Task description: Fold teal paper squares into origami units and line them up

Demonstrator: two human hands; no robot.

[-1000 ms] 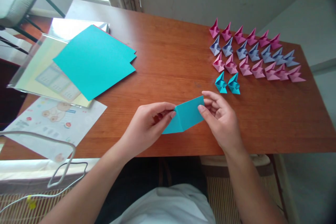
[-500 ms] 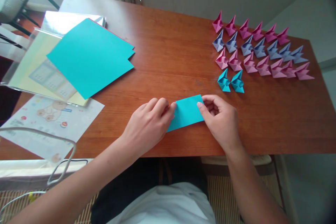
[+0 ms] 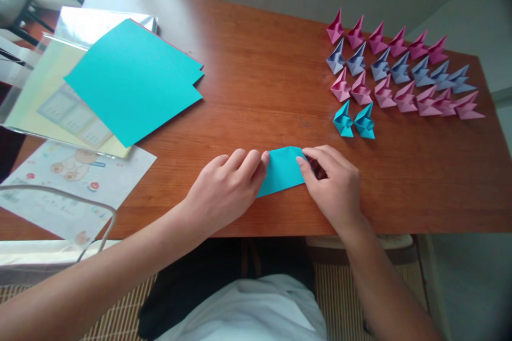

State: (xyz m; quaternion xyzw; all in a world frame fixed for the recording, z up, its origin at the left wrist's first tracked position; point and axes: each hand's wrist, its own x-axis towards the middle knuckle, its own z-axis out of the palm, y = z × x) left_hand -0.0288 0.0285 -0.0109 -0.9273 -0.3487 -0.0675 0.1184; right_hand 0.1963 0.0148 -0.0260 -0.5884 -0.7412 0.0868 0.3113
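In the head view the left hand (image 3: 234,184) is knuckles-up, its fingers curled down on the left end of a small folded turquoise paper (image 3: 282,171); the fingertips are partly hidden, but it appears to hold that end against the wooden table (image 3: 256,85). The right hand (image 3: 334,181), at the paper's three o'clock, pinches the top corner between thumb and fingers. A second ago the paper showed an upright crease, with a left-hand pinch beside it; now it lies flat, and the corner, square half a second ago, looks turned inward, so the work seems to have passed from opening the paper to bending in a corner. By count, there are two hands and one paper being worked. Between one and two o'clock from the paper stand twenty-two folded figures: six magenta (image 3: 398,42), seven lavender (image 3: 400,68), seven pink (image 3: 406,98) and, nearest, two turquoise figures (image 3: 343,120). At ten o'clock lie loose turquoise sheets (image 3: 134,85), number unclear, over one clear sleeve (image 3: 38,93); one printed sheet (image 3: 120,178) lies at nine.
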